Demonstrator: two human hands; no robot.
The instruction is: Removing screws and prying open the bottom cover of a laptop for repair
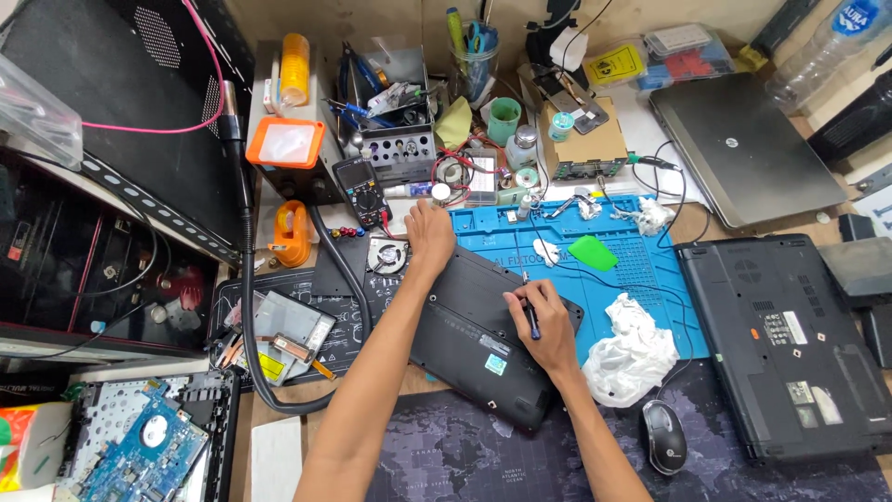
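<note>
- The left hand (429,232) lies flat, fingers pressed down on the far corner of a black laptop base turned bottom-up (474,335), which rests slantwise across the middle of the cluttered surface (279,409).
- The right hand (544,321) is closed around a slim dark-handled screwdriver (531,316), tip down on the laptop's underside near its right edge.
- The laptop base lies partly on a blue silicone repair mat (641,260) and partly on a dark mouse pad printed with a world map (465,455).
- A crumpled white plastic bag (632,353) sits just beside the right hand on the mat; a black computer mouse (664,435) lies near it.
- A green triangular plastic pry pick (593,252) rests on the mat beyond the right hand.
- A small round laptop cooling fan (386,256) lies just beside the left hand, with a black multimeter (362,191) behind it.
- A second black laptop, bottom-up (785,344), lies well apart at the right; a grey closed laptop (743,149) sits behind it.
- A blue circuit board (139,446) lies at the near left.
</note>
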